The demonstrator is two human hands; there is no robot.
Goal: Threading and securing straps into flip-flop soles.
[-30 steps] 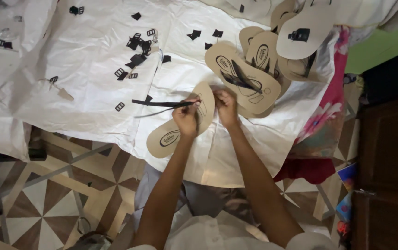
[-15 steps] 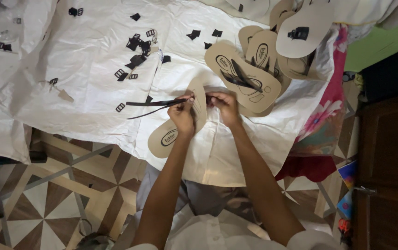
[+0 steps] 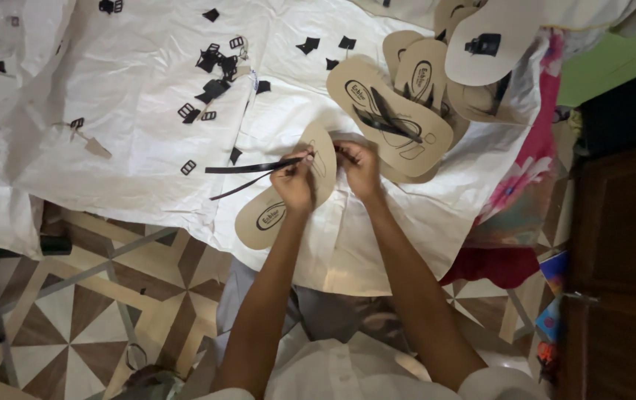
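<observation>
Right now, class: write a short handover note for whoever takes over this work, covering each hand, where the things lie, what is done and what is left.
Left hand: pinching the black straps against the tan sole.
Right hand: gripping the sole's upper end.
Things: sole lies on the white sheet; loose buckles up left; sole pile up right.
Done: the top sole of the pile carries straps.
Left: this sole's straps stick out sideways, not yet set.

Sole (image 3: 281,207) middle hidden under hands; top soles (image 3: 496,41) cropped.

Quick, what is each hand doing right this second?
Left hand: closed, pinching the black strap against the tan sandal sole.
Right hand: closed on the sole's upper end; what its fingertips grip is hidden.
</observation>
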